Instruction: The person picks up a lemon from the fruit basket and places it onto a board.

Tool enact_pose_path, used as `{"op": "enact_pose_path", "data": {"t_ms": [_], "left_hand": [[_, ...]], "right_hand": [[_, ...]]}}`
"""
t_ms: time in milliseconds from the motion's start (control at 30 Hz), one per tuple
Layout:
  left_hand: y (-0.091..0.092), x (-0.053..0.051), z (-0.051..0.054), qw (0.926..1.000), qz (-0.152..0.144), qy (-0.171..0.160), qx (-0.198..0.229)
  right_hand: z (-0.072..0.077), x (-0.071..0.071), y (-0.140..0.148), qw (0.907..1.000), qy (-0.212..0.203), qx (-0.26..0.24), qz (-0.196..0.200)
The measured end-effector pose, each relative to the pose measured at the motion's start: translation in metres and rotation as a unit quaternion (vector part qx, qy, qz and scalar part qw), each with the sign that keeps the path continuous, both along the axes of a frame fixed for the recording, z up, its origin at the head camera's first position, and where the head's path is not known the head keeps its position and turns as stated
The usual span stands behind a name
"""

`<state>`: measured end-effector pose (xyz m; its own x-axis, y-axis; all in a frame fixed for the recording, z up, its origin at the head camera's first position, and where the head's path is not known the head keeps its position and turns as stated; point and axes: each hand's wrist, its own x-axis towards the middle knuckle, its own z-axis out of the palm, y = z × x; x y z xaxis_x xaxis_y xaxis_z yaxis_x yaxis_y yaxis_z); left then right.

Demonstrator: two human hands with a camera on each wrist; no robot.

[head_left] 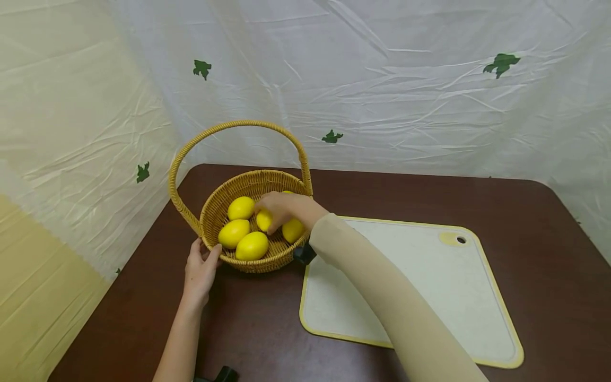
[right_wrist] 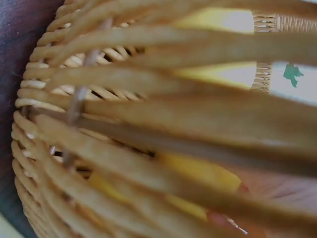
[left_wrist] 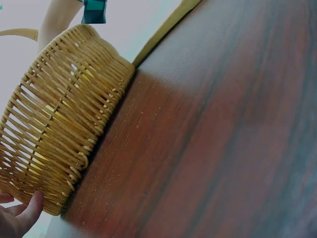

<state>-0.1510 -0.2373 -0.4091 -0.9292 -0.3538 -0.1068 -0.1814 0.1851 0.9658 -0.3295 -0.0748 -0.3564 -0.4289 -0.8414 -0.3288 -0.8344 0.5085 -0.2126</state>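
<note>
A round wicker basket [head_left: 258, 266] with a tall arched handle holds several yellow lemons [head_left: 252, 245]. My left hand [head_left: 199, 270] holds the basket's near left side, by the foot of the handle. In the left wrist view the thumb [left_wrist: 33, 210] lies against the woven wall. My right hand [head_left: 281, 208] reaches over the rim into the basket, its fingers curled on a lemon [head_left: 264, 219] near the middle. Through blurred wicker strands, the right wrist view shows fingertips [right_wrist: 223, 218] against yellow fruit; the rest of that grasp is hidden.
A white cutting board [head_left: 429, 281] with a yellow edge lies right of the basket, under my right forearm. Both rest on a dark brown table [head_left: 258, 329]. A pale sheet [head_left: 406, 106] with green leaf shapes hangs behind the table and along its left.
</note>
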Motion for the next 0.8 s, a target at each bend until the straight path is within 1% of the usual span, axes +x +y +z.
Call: {"op": "enact_pose_path", "data": {"t_ms": [200, 300, 433, 633, 800], "left_hand": [[0.001, 0.000, 0.000, 1.0000, -0.001, 0.000, -0.002], [0.001, 0.000, 0.001, 1.0000, -0.002, 0.000, -0.004], [0.001, 0.000, 0.001, 1.0000, -0.002, 0.000, -0.003], [0.002, 0.000, 0.001, 1.0000, 0.001, -0.005, -0.006], [0.000, 0.001, 0.001, 0.9999, 0.003, -0.011, -0.010]], "right_hand": [[0.003, 0.006, -0.001, 0.9997, -0.012, -0.010, 0.019], [0.004, 0.008, -0.002, 0.9994, -0.008, -0.010, 0.032], [0.005, 0.010, -0.003, 0.9992, -0.004, -0.009, 0.038], [0.006, 0.011, -0.002, 0.9988, -0.007, -0.017, 0.046], [0.010, 0.011, 0.000, 0.9980, 0.001, -0.034, 0.053]]}}
